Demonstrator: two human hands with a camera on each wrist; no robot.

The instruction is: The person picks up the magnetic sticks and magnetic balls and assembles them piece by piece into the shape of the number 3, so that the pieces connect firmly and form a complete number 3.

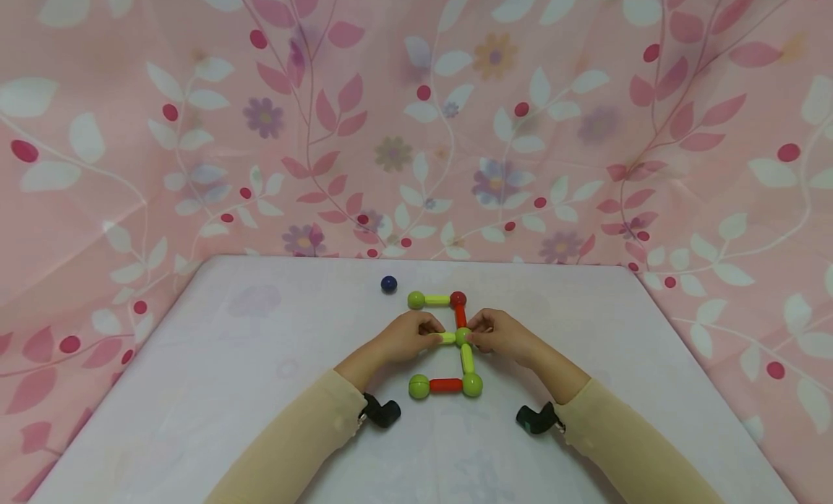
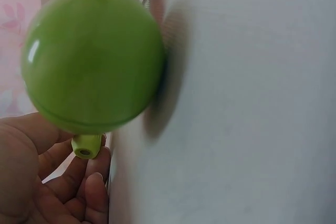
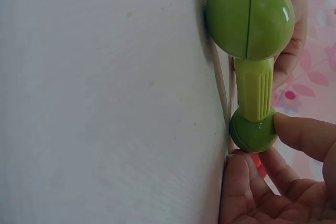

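A shape of green and red balls and rods lies on the table, open toward the left. My left hand [image 1: 408,336] pinches a short yellow-green rod [image 1: 447,338] that points at the middle green ball [image 1: 463,336]. That rod's free end shows a dark round tip in the left wrist view. My right hand [image 1: 504,335] holds the middle ball between thumb and fingers. Above it a red rod [image 1: 460,316] leads to a red ball [image 1: 458,299]; below, a yellow-green rod [image 1: 466,359] reaches the lower right green ball [image 1: 472,385].
The top arm has a yellow-green rod [image 1: 437,300] and a green ball [image 1: 416,299]. Along the bottom, a red rod [image 1: 446,385] joins a green ball [image 1: 419,386]. A loose dark blue ball [image 1: 388,284] lies behind. A floral pink curtain [image 1: 390,128] hangs beyond the white table [image 1: 260,359].
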